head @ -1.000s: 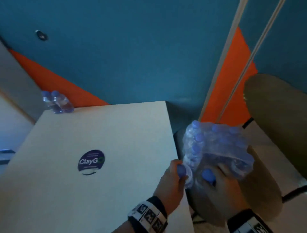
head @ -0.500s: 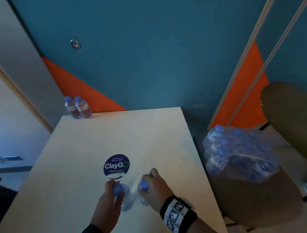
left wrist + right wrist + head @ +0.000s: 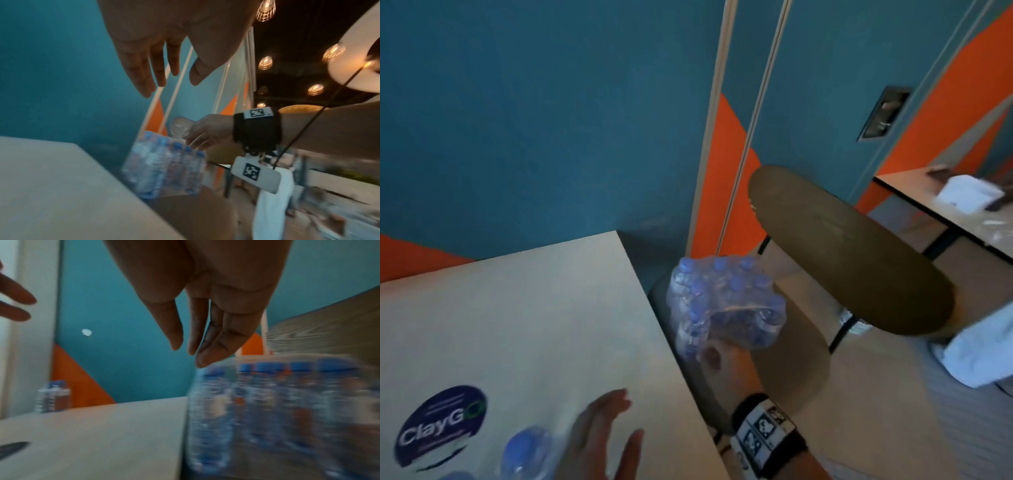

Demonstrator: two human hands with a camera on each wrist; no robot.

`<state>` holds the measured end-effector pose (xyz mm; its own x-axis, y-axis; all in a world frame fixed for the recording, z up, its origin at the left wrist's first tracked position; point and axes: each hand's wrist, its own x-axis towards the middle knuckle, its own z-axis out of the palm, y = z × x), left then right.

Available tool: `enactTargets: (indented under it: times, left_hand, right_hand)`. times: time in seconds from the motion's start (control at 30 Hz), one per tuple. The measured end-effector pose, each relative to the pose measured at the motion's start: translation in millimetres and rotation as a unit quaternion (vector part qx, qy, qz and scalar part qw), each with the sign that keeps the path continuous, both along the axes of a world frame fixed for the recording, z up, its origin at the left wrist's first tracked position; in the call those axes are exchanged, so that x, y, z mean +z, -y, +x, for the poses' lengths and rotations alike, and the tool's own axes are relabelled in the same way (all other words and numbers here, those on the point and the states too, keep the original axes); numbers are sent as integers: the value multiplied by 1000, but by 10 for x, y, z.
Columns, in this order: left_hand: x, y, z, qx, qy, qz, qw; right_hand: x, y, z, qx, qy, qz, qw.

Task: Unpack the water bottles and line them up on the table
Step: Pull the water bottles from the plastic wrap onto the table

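A shrink-wrapped pack of blue-capped water bottles stands on a brown chair seat, just past the table's right edge. My right hand reaches to its near side. In the right wrist view its fingers are loosely straight, with the tips at the pack top. My left hand hovers open over the table, holding nothing. Two loose bottles stand by it at the bottom edge. Two more bottles stand at the table's far left corner.
A round ClayGo sticker marks the table near the loose bottles. The chair's brown backrest rises right of the pack. A teal and orange wall closes the back. Another table with white items stands at far right.
Both hands have let go of the two bottles they were setting down by the sticker. The right hand has gone right to the pack on the chair, and the left hand has lifted open.
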<state>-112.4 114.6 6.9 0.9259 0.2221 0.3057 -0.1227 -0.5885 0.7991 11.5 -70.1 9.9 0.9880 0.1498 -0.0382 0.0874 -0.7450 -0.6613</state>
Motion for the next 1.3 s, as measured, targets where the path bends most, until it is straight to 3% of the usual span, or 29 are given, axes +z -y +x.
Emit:
enactTargets:
  times: [0.13,0.23,0.33,0.63,0.83,0.97,1.13,1.3]
  left_hand:
    - [-110,814,802,-190,-30,166,967]
    - [-216,1218,1320,-240,-158,293,912]
    - [-252,1337,1654,-175,-241,332,895]
    - [-353,1568,1790,-49,-272,429,860]
    - [-88,1544,1943,-38,-283,493,822]
    - [-123,1447,1990,-53,-239,511,824]
    - [16,1346,1981,-109,-286,454,837]
    - [227,1281,1822,-146,-275,363,878]
  right_hand:
    - [-51,700,453,-42,-66,-142,987]
    - [-124,994,766,-47,-108,-194,974]
    - [-176,1070,981,-24,-111,-231,966]
    - [-392,1033,1022,-47,-84,-222,970]
    - [-216,1016,1001,16,-36,-239,970]
    - [-287,1068,984,15,-21,-226,974]
    - [-242,1163,915,25,-46,-164,985]
    - [67,1238,696,39,-52,-58,996]
